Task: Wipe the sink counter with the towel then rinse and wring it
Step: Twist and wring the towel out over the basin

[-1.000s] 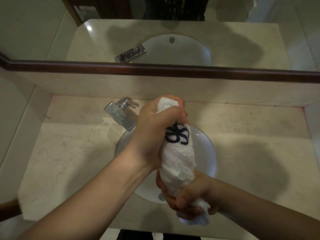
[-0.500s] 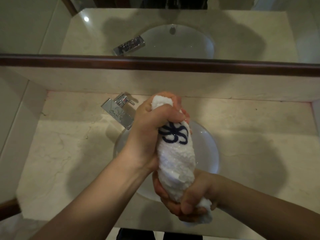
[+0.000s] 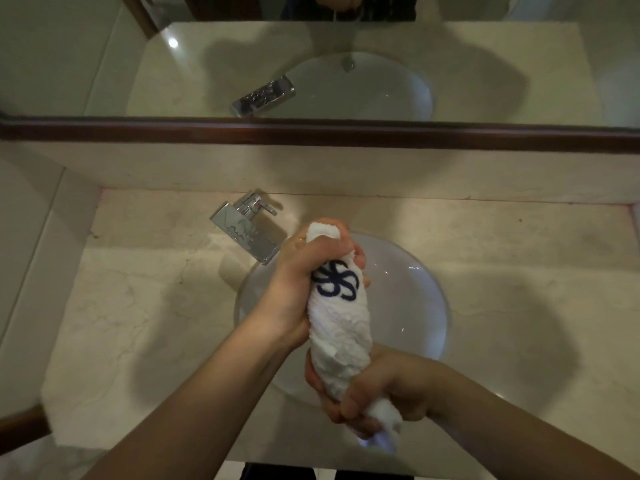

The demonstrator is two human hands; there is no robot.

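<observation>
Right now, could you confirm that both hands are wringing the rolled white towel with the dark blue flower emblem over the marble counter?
Not quite: the head view shows the left hand and right hand wringing the rolled white towel above the round white sink basin, not over the marble counter.

White towel (image 3: 341,327) with navy looped flower emblem; beige veined counter (image 3: 145,306); chrome faucet (image 3: 247,233).
</observation>
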